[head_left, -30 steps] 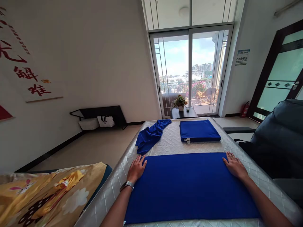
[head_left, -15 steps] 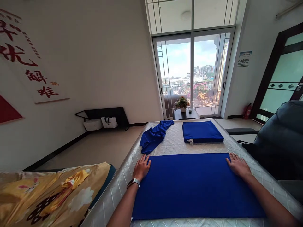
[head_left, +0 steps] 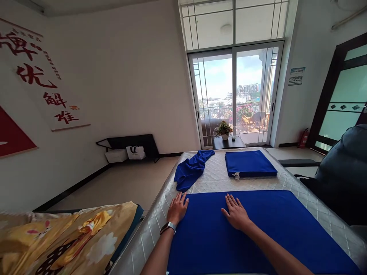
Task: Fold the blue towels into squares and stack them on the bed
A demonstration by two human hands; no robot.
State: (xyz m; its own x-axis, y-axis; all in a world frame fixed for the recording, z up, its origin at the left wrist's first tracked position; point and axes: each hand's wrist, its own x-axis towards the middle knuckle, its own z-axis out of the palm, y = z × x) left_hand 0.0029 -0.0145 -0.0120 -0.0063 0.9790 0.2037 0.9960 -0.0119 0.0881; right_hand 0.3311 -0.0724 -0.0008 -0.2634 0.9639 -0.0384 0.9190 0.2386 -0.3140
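Note:
A blue cloth (head_left: 206, 240) lies spread flat in front of me on a pale quilted mattress (head_left: 212, 177). My left hand (head_left: 177, 209) rests at the cloth's far left corner, palm down with the fingers extended; a watch (head_left: 168, 227) is on that wrist. Near the middle of the far part, my right hand (head_left: 236, 212) lies flat on the fabric, fingers slightly apart. Beyond the cloth, a crumpled blue cloth (head_left: 192, 170) sits at the left. To the right of it is a neatly folded blue stack (head_left: 250, 164) with a white tag.
At lower left is a bed with a patterned yellow-brown cover (head_left: 97, 236). A potted plant (head_left: 224, 130) stands on a chair past the mattress, before a sliding glass door. A dark bulky seat or bag (head_left: 342, 172) is at the right.
My right hand has moved left from the cloth's far right corner to its middle. My left hand stays at the left corner. The view has tilted slightly up.

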